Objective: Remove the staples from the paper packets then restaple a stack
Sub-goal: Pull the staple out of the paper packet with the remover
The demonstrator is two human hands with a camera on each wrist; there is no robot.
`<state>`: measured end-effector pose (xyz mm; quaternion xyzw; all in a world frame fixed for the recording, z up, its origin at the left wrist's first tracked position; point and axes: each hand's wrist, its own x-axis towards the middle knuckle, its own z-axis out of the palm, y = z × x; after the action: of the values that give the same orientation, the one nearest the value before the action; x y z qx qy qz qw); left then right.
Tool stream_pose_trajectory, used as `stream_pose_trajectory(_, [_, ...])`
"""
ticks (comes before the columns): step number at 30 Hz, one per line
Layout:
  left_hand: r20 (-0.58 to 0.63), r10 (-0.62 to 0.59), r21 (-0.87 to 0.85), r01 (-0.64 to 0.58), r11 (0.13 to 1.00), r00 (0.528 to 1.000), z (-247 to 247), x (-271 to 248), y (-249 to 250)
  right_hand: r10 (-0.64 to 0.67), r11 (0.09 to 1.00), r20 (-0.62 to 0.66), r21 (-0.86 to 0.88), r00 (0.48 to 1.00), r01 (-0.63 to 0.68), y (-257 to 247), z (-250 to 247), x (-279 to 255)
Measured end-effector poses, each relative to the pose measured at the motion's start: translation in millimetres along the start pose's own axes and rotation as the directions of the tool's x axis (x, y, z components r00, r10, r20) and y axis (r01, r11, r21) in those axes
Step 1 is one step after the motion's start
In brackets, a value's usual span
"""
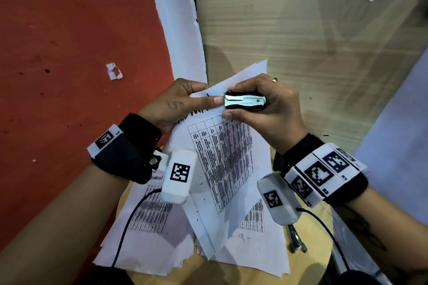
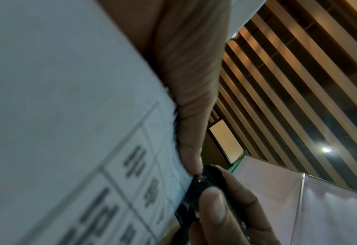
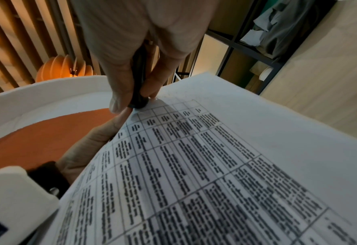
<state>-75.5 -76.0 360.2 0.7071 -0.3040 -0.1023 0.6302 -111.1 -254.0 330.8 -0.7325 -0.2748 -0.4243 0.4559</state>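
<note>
A paper packet (image 1: pixel 222 146) printed with a table is held up above the round wooden table. My left hand (image 1: pixel 185 102) pinches its top left corner, thumb on the printed side. My right hand (image 1: pixel 261 104) grips a black and chrome staple remover (image 1: pixel 245 101), its claws pressed at that same corner beside the left thumb tip. In the left wrist view the left thumb (image 2: pixel 190 102) lies along the paper edge and meets the black staple remover (image 2: pixel 202 187). In the right wrist view the staple remover (image 3: pixel 139 82) sits between thumb and fingers, its tip touching the packet (image 3: pixel 194 165).
More loose printed sheets (image 1: pixel 150 215) lie fanned on the round wooden table (image 1: pixel 301 268) below. Pens (image 1: pixel 297 238) lie at its right side. A red floor (image 1: pixel 69 53) is on the left, a pale wooden panel (image 1: pixel 301 41) behind.
</note>
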Motion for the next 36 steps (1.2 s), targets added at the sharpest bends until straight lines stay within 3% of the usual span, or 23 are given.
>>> stream_pose_trajectory(3, [-0.026, 0.010, -0.021, -0.010, 1.000, 1.000, 3, -1, -2, 0.037, 0.998, -0.006, 0.053, 0.999, -0.037, -2, 0, 0])
stream_pose_trajectory(9, [-0.174, 0.114, 0.183, -0.082, 0.980, 0.978, 5, 0, -8, 0.095, 0.995, -0.052, 0.010, 0.994, -0.095, 1, -4, 0])
stream_pose_trajectory(12, [-0.249, 0.205, 0.342, -0.112, 0.933, 0.947, -5, 2, -12, 0.199, 0.979, -0.104, -0.033, 0.975, -0.203, 22, -10, -11])
stream_pose_trajectory(14, [-0.248, 0.264, 0.491, -0.114, 0.864, 0.932, -13, 3, -13, 0.317, 0.944, -0.049, -0.086, 0.947, -0.320, 33, -14, -23])
stream_pose_trajectory(17, [-0.247, 0.277, 0.555, -0.099, 0.826, 0.928, -18, 1, -9, 0.504, 0.853, 0.071, -0.197, 0.861, -0.483, 43, -16, -40])
stream_pose_trajectory(20, [-0.194, 0.291, 0.560, -0.138, 0.817, 0.937, -19, -3, -4, 0.621, 0.781, 0.145, -0.028, 0.770, -0.624, 52, -16, -40])
stream_pose_trajectory(22, [-0.142, 0.310, 0.572, -0.178, 0.801, 0.940, -22, -4, 1, 0.677, 0.677, 0.273, 0.131, 0.683, -0.724, 57, -15, -35])
stream_pose_trajectory(25, [-0.099, 0.314, 0.566, -0.206, 0.798, 0.944, -28, -5, 7, 0.635, 0.505, 0.497, 0.313, 0.592, -0.804, 55, -15, -29])
stream_pose_trajectory(29, [-0.118, 0.295, 0.492, -0.203, 0.847, 0.948, -31, -8, 8, 0.543, 0.411, 0.578, 0.449, 0.609, -0.793, 52, -12, -24])
stream_pose_trajectory(34, [-0.201, 0.280, 0.488, -0.152, 0.860, 0.939, -43, -11, 9, 0.574, 0.462, 0.493, 0.464, 0.654, -0.756, 52, -9, -22])
stream_pose_trajectory(36, [-0.300, 0.302, 0.527, -0.107, 0.843, 0.905, -61, -11, 0, 0.602, 0.470, 0.428, 0.494, 0.675, -0.732, 53, -13, -20])
